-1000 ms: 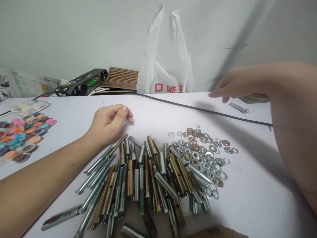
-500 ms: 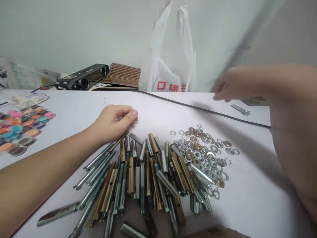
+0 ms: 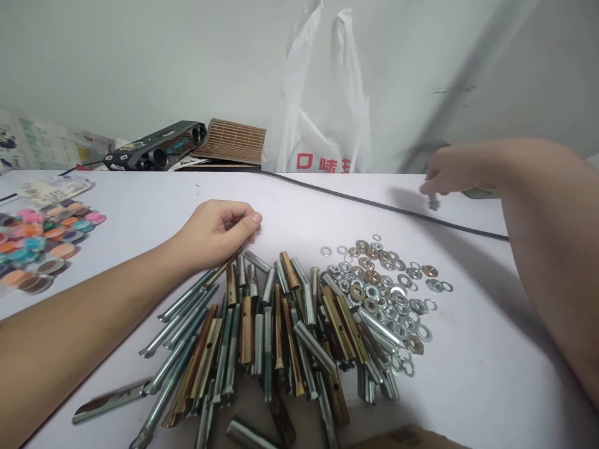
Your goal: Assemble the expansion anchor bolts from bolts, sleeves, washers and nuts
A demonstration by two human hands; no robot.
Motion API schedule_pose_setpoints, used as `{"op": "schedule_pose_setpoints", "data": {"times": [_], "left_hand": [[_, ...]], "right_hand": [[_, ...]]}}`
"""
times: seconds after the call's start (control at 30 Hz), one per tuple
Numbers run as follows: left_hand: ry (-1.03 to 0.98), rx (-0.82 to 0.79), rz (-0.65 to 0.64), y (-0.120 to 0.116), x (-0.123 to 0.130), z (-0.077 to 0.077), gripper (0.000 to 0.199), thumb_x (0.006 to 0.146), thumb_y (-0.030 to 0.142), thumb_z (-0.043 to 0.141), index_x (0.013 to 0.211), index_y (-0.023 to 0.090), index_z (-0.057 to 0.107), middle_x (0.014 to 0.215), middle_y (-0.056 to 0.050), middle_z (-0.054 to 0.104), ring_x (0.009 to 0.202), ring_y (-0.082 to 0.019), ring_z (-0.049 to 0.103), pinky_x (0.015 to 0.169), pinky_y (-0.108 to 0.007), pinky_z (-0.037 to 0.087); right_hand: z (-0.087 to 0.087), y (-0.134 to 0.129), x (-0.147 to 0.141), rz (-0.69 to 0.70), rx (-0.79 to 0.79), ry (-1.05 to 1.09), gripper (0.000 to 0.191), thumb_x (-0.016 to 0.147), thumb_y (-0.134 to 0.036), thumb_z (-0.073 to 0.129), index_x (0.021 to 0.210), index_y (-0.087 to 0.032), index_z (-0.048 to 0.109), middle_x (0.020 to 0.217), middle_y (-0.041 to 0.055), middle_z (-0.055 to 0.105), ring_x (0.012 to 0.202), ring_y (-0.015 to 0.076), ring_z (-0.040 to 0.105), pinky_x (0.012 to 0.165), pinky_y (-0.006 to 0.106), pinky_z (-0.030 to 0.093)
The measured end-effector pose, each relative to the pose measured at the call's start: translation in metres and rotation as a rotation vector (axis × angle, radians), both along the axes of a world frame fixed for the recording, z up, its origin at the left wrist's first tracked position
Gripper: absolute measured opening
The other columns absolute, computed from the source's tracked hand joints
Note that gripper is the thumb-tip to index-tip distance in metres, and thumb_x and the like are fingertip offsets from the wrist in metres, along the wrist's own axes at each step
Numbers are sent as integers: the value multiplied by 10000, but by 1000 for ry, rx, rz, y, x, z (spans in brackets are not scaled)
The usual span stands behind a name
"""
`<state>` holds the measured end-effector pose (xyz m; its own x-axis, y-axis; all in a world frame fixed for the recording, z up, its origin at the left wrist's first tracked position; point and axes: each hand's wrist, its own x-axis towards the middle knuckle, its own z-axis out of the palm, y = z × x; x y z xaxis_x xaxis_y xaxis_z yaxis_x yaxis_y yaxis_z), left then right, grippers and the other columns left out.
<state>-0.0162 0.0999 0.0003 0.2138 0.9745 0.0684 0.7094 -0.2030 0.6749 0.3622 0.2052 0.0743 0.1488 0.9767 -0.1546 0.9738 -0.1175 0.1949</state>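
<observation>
My left hand (image 3: 222,229) rests on the white table, loosely curled with the thumb over the fingers, and no object shows in it. Close below it spreads a pile of metal bolts and sleeves (image 3: 269,337), some silver, some brass-coloured. At the back right my right hand (image 3: 452,171) pinches an expansion bolt (image 3: 435,203), its nut end pointing down just above the table. Most of that bolt is covered by the fingers. Nuts and washers (image 3: 384,284) lie scattered right of the pile.
Coloured discs (image 3: 44,243) cover the far left. A black speaker-like device (image 3: 156,146), a bamboo mat (image 3: 236,142) and a white plastic bag (image 3: 322,118) stand along the back. A dark cord (image 3: 355,198) crosses the table. Brown cardboard (image 3: 412,436) shows at the front edge.
My right hand has come down and picked up the expansion bolt that lay at the back right; it is now upright in the fingers. My left hand has stayed in place.
</observation>
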Motion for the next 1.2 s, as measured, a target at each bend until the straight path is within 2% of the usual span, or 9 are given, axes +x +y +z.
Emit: {"op": "schedule_pose_setpoints", "data": {"times": [0.1, 0.17, 0.27, 0.5, 0.67, 0.8, 0.93, 1.07, 1.2], "left_hand": [[-3, 5, -14, 0, 0, 0, 421, 923, 501, 541, 743, 144, 671, 637, 9, 644, 551, -63, 532, 558, -170, 406], [-3, 6, -19, 0, 0, 0, 423, 924, 499, 536, 741, 141, 670, 639, 8, 643, 555, -63, 530, 558, -169, 403], [-5, 10, -20, 0, 1, 0, 426, 925, 497, 530, 740, 140, 670, 640, 6, 641, 559, -64, 529, 561, -170, 400], [-5, -14, -24, 0, 0, -1, 398, 913, 485, 550, 765, 139, 681, 634, 8, 618, 572, -71, 523, 564, -181, 382], [-20, -25, -71, 1, -2, -4, 398, 902, 494, 568, 765, 134, 668, 668, -1, 632, 605, -77, 539, 581, -186, 382], [-20, -27, -91, 2, -2, -4, 392, 892, 492, 577, 758, 134, 658, 649, 6, 605, 598, -76, 515, 570, -191, 366], [-10, -17, -104, 1, -2, -4, 380, 890, 478, 570, 732, 137, 630, 635, 13, 574, 599, -75, 490, 574, -201, 349], [-7, -28, -106, 0, -1, -3, 381, 892, 485, 564, 738, 142, 628, 650, 6, 581, 614, -82, 497, 585, -207, 352], [-1, -10, -97, 0, 0, -3, 379, 883, 484, 565, 724, 145, 629, 646, -2, 593, 612, -87, 501, 575, -205, 349]], "right_hand": [[7, -20, -47, 194, -179, 1, 212, 861, -307, 619, 831, -133, 737, 755, 61, 661, 621, 95, 535, 620, 369, 292], [-1, -31, -75, 426, -174, -69, 257, 890, -359, 559, 814, -149, 685, 752, 79, 654, 565, 109, 501, 583, 350, 311], [-22, -36, -101, 568, -71, -140, 211, 877, -327, 522, 787, -169, 630, 720, 97, 636, 513, 153, 487, 527, 344, 338], [-56, -25, -108, 578, 57, -2, 263, 930, -244, 414, 916, -124, 647, 826, 159, 652, 619, 188, 505, 588, 359, 370], [-58, -41, -117, 660, 190, 158, 400, 950, -323, 439, 1211, -85, 627, 886, 166, 678, 696, 204, 539, 626, 351, 371], [-42, -74, -131, 940, -162, 543, 213, 900, -293, 533, 951, -170, 700, 644, 4, 601, 532, 98, 467, 548, 269, 353], [-28, -97, -137, 961, -469, 606, 240, 902, -370, 572, 781, -196, 684, 552, -39, 469, 474, 72, 362, 448, 243, 277], [-24, -102, -135, 897, -555, 548, 386, 788, -615, 705, 837, -232, 684, 581, -49, 513, 462, 82, 418, 396, 244, 267], [-25, -102, -132, 890, -547, 507, 456, 736, -679, 729, 861, -243, 685, 596, -44, 521, 465, 91, 423, 388, 259, 264]]}}
